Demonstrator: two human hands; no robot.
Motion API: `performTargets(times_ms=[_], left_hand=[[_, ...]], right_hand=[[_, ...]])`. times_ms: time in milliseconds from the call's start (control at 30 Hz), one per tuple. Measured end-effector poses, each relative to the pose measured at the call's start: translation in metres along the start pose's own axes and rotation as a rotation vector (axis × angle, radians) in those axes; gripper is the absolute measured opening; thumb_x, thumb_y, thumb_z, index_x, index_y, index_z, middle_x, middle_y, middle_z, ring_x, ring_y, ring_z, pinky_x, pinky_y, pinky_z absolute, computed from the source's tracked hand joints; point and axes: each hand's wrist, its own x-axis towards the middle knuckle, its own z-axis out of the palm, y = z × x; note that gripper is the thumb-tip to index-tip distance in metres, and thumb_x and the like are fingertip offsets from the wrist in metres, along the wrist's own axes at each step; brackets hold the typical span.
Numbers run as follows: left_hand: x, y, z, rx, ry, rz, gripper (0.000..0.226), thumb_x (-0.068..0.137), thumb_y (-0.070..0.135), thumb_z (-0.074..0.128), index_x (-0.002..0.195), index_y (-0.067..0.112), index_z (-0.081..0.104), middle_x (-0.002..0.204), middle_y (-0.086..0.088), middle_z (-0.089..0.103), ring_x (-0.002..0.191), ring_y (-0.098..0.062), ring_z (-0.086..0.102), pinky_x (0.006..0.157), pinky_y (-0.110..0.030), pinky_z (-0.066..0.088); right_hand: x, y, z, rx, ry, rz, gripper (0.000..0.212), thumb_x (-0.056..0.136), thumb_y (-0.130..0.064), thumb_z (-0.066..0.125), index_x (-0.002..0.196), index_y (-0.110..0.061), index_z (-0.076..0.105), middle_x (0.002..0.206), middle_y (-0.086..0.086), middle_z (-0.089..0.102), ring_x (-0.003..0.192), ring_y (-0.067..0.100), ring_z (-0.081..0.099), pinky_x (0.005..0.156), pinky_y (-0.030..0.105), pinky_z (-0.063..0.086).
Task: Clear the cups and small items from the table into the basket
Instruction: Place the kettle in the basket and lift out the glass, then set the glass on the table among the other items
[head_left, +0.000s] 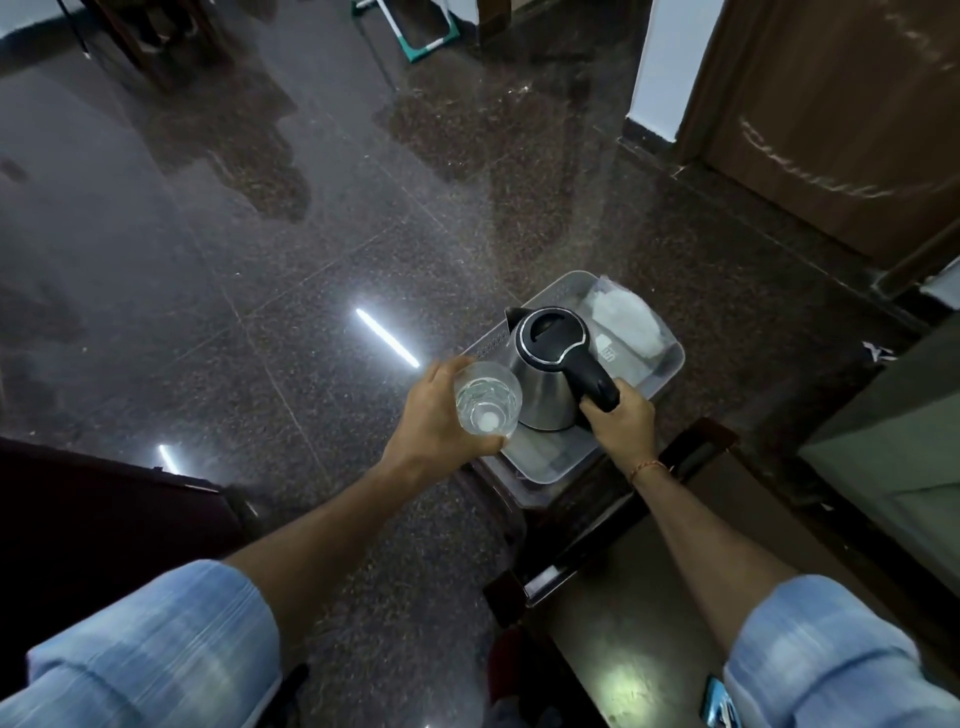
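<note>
Dark polished granite floor (260, 234) fills most of what you see, ceiling lights streaking across it, and you're standing over a chair-height stand with both arms out. Your left hand (434, 415) is wrapped round a clear drinking glass (487, 397), fingers curled behind it and thumb under its near side, mouth facing up toward you so nothing tips out. It hangs just off the basket's left edge, at about nine o'clock from the kettle. Your right hand (621, 421) is clenched on the black handle of a stainless electric kettle (550, 366), spout pointing to eleven o'clock, its base down inside the translucent plastic basket (670, 364). I'd say you're steadying or setting the kettle first so the glass gets a stable slot beside it. Beyond the kettle, at one o'clock, white crumpled plastic or paper (626, 317) already sits in the basket's far corner. The basket itself rests on a dark wooden piece of furniture (701, 441); I can't tell exactly what. At five o'clock a blue-edged object (719, 701) peeks in at the frame edge. A brown wooden door (841, 130) stands at two o'clock.
</note>
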Motion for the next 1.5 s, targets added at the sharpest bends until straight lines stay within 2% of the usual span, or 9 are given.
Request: performTargets(times_ms=[133,300,534,834,1068,1201,1301,1368,1502], left_hand=[[-0.002,0.008,-0.004,0.005,-0.012,0.011,0.099,0.049,0.039,0.091,0.135,0.022,0.046,0.125,0.01,0.052,0.107,-0.004,0.05,0.075,-0.001,0.033],[0.004,0.024,-0.007,0.011,-0.023,0.058,0.1,0.048,0.041,0.091,0.135,0.021,0.046,0.128,0.007,0.054,0.113,-0.011,0.053,0.088,-0.022,0.042],[0.008,0.08,-0.001,0.012,-0.091,0.231,0.094,0.047,0.047,0.089,0.129,0.023,0.05,0.126,0.004,0.054,0.11,-0.012,0.052,0.089,-0.026,0.042],[-0.011,0.167,0.063,-0.047,-0.26,0.463,0.093,0.048,0.044,0.09,0.13,0.021,0.05,0.117,0.011,0.052,0.105,-0.007,0.05,0.085,-0.012,0.035],[-0.056,0.227,0.159,-0.057,-0.435,0.559,0.082,0.047,0.038,0.092,0.12,0.02,0.058,0.117,0.003,0.062,0.108,-0.013,0.06,0.094,-0.03,0.049],[-0.103,0.253,0.213,-0.04,-0.518,0.593,0.087,0.049,0.034,0.093,0.125,0.015,0.056,0.121,-0.002,0.059,0.112,-0.016,0.057,0.097,-0.029,0.047],[-0.14,0.269,0.252,-0.027,-0.554,0.617,0.092,0.05,0.03,0.094,0.13,0.013,0.052,0.126,-0.005,0.056,0.115,-0.017,0.054,0.094,-0.02,0.038],[-0.163,0.281,0.273,-0.018,-0.571,0.62,0.092,0.049,0.029,0.094,0.129,0.013,0.053,0.126,-0.005,0.056,0.115,-0.018,0.055,0.094,-0.021,0.039],[-0.2,0.305,0.31,0.0,-0.601,0.637,0.089,0.048,0.031,0.094,0.126,0.014,0.055,0.124,-0.005,0.058,0.113,-0.02,0.057,0.097,-0.033,0.047]], right_hand=[[-0.003,-0.005,-0.021,-0.044,-0.078,0.067,0.031,0.07,-0.024,0.081,0.088,-0.016,0.058,0.083,-0.002,0.064,0.081,0.016,0.06,0.069,0.022,0.041],[-0.013,-0.028,-0.053,-0.057,-0.151,0.002,0.066,0.068,-0.026,0.086,0.125,-0.012,0.056,0.116,0.001,0.061,0.109,0.013,0.057,0.094,0.024,0.044],[-0.049,-0.062,-0.141,-0.1,0.045,-0.051,0.066,0.068,-0.025,0.085,0.126,-0.013,0.055,0.119,0.0,0.062,0.108,0.008,0.056,0.088,0.015,0.038],[-0.126,-0.04,-0.235,-0.131,0.207,-0.006,0.067,0.072,-0.027,0.083,0.131,-0.01,0.054,0.128,0.002,0.061,0.119,0.012,0.056,0.105,0.029,0.043],[-0.203,0.031,-0.314,-0.082,0.37,0.189,0.073,0.082,-0.03,0.075,0.145,-0.015,0.042,0.139,0.007,0.057,0.129,0.018,0.051,0.105,0.022,0.038],[-0.262,0.078,-0.361,-0.158,0.451,0.285,0.068,0.088,-0.037,0.067,0.148,-0.019,0.039,0.13,0.025,0.059,0.097,0.028,0.066,0.087,0.023,0.043],[-0.304,0.109,-0.392,-0.184,0.443,0.324,0.073,0.09,-0.04,0.064,0.151,-0.015,0.033,0.149,0.012,0.045,0.105,0.002,0.056,0.111,0.033,0.035],[-0.329,0.127,-0.413,-0.225,0.44,0.357,0.077,0.091,-0.043,0.062,0.152,-0.011,0.028,0.157,0.01,0.032,0.142,0.018,0.034,0.12,0.034,0.023],[-0.369,0.157,-0.449,-0.356,0.371,0.417,0.081,0.096,-0.049,0.049,0.154,-0.005,0.015,0.163,0.012,0.014,0.151,0.025,0.004,0.122,0.037,0.008]])
